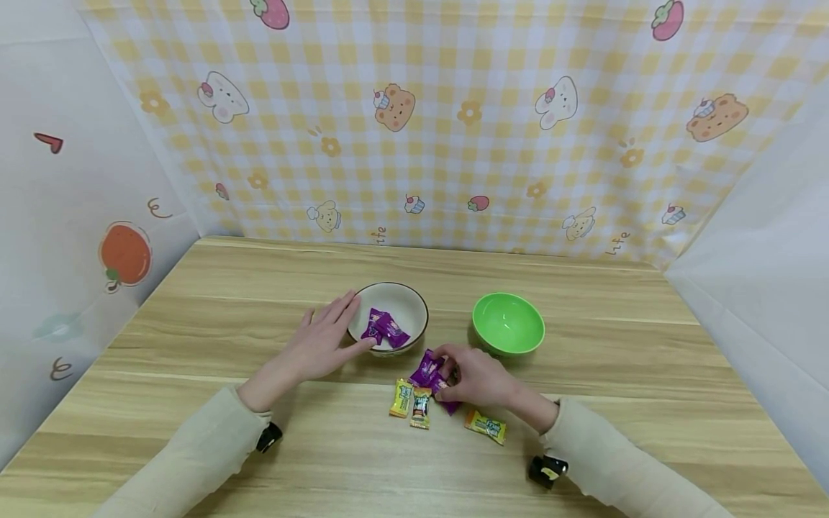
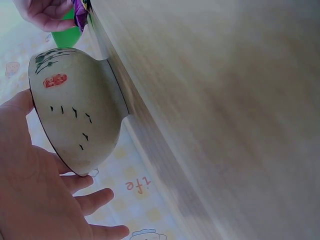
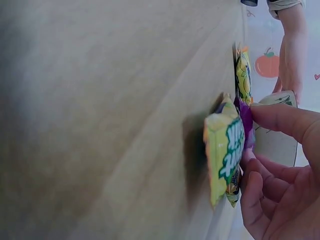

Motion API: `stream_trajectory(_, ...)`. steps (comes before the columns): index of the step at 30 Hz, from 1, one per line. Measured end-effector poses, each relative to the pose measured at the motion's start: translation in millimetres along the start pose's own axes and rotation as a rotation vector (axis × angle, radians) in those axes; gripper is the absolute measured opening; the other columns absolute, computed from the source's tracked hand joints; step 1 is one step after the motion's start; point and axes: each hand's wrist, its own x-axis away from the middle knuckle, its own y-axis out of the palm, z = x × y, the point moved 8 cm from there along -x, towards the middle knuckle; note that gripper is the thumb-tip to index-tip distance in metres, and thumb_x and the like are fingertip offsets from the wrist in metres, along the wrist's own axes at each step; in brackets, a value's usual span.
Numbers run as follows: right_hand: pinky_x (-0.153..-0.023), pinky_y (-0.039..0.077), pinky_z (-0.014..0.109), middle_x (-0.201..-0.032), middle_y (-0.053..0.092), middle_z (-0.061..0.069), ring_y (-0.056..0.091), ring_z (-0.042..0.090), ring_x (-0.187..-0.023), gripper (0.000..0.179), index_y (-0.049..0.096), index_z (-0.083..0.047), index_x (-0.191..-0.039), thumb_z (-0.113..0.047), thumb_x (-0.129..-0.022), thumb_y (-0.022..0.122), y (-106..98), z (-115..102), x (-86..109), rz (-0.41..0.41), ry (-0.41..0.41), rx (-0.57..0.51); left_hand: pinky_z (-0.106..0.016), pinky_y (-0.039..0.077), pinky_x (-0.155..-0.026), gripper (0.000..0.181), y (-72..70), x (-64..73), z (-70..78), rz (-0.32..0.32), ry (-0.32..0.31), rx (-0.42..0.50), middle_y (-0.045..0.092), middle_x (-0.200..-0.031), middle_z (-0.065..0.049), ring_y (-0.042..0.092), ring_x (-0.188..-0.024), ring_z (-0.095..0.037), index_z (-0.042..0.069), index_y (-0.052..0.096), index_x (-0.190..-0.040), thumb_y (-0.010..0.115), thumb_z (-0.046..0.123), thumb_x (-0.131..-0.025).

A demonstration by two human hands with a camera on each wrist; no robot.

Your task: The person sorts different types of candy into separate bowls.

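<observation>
My left hand [image 1: 320, 344] rests on the near-left rim of a cream bowl [image 1: 414, 302], fingers extended and thumb along the edge. In the left wrist view the fingers spread past the rim of the tilted-looking bowl [image 2: 80, 115]. Two purple-wrapped candies [image 1: 391, 329] lie inside it. In front of the bowl, my right hand [image 1: 482, 378] pinches a purple-wrapped candy [image 3: 245, 122] between thumb and fingers; its wrapper is partly hidden by them. Another purple candy [image 1: 426, 368] lies against the fingertips. Beside them are two yellow candies, one plain [image 1: 401, 398] and one darker [image 1: 420, 408].
A green bowl [image 1: 508, 324] stands right of the cream one, with nothing visible inside. One more yellow candy [image 1: 486, 426] lies just below the right hand. The wooden table [image 1: 363, 460] meets a checked cloth backdrop [image 1: 440, 158] behind and pale cloth walls at both sides.
</observation>
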Motion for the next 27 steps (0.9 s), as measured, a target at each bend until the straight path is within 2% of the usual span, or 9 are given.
stream_trajectory(8, -0.063, 0.042, 0.024, -0.082, 0.054, -0.006, 0.050, 0.010, -0.071, 0.044, 0.052, -0.009, -0.113, -0.015, -0.074, 0.071, 1.6, -5.0, 1.6, -0.016, -0.054, -0.021, -0.059, 0.009, -0.097, 0.085, -0.3, 0.0, 0.1, 0.000, -0.002, 0.004, 0.011, -0.145, -0.011, 0.019, -0.127, -0.035, 0.003, 0.017, -0.140, 0.036, 0.064, -0.083)
stream_trajectory(21, -0.060, 0.042, 0.023, -0.076, 0.053, -0.009, 0.049, 0.008, -0.069, 0.027, 0.059, -0.012, -0.097, -0.014, -0.073, 0.071, 0.1, -8.6, 3.4, 0.007, -0.060, 0.060, -0.059, 0.009, -0.096, 0.085, -0.4, -0.3, 0.5, -0.006, -0.003, 0.003, 0.010, -0.145, -0.011, 0.019, -0.127, -0.035, 0.003, 0.017, -0.140, 0.036, 0.063, -0.083)
stream_trajectory(27, -0.059, 0.043, 0.022, -0.075, 0.053, -0.008, 0.050, 0.009, -0.068, 0.021, 0.060, -0.010, -0.092, -0.009, -0.074, 0.070, -1.4, -7.0, 5.1, -0.008, -0.077, -0.002, -0.059, 0.009, -0.096, 0.085, 0.0, 0.2, 0.8, -0.010, 0.001, -0.002, 0.010, -0.145, -0.011, 0.019, -0.126, -0.036, 0.003, 0.017, -0.140, 0.035, 0.063, -0.083)
